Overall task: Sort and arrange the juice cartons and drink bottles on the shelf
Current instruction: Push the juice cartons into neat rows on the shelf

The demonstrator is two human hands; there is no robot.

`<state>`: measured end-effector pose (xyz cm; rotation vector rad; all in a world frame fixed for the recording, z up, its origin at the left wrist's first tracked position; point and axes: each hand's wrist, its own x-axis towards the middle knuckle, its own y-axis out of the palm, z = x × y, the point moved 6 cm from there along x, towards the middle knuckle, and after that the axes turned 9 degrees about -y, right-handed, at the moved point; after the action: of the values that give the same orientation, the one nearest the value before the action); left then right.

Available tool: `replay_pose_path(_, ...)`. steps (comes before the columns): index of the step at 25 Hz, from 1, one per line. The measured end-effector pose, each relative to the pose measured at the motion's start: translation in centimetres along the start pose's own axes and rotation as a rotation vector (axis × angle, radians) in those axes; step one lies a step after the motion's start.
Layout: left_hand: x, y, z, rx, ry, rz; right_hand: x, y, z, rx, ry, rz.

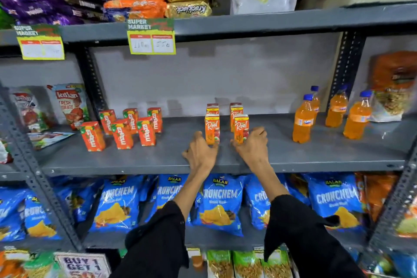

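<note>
Shelf: the grey metal shelf (282,156) runs the full width, its front lip just under both wrists; perforated uprights stand at the left and right ends.
Open room: bare shelf lies between the Maaza cartons and the Real cartons, and a wider bare stretch between the Real cartons and the bottles; the front strip near the lip is bare along most of its length.
Maaza cartons: six small orange cartons (123,130) stand upright at the left in two slanted rows of three, close together.
Real cartons: four orange cartons stand upright at mid-shelf, two in front and two behind; the front left carton (211,128) and front right carton (241,127) are apart from each other.
Bottles: four orange drink bottles (303,119) with blue caps stand upright at the right, loosely spaced, well apart from the cartons.
Left hand: the left hand (200,153) has a loose, spread grip, fingers at the base of the front left carton, enclosing nothing.
Right hand: the right hand (253,146) is likewise spread, fingertips touching the foot of the front right carton without holding it.
Neighbours: ketchup pouches (70,104) stand past the left upright.
</note>
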<state>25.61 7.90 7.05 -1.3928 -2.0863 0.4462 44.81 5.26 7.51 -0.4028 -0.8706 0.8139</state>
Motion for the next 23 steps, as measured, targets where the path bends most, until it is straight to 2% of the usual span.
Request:
replay_pose_path(4,0.5,1.1,-1.8,0.191,-0.037,0.003,1.2,1.0,0.0,-0.046,0.015,0.093)
replay_pose_path(7,0.9,1.9,-2.0,0.285,-0.053,-0.064,1.8,1.8,-0.3,-0.053,-0.018,0.122)
replay_pose_path(16,0.7,2.1,-1.3,0.291,-0.015,-0.134,1.7,2.0,-0.1,-0.13,-0.112,0.123)
replay_pose_path(23,1.0,2.2,-1.2,0.296,-0.02,-0.149,1.4,1.8,-0.1,-0.182,-0.085,0.127)
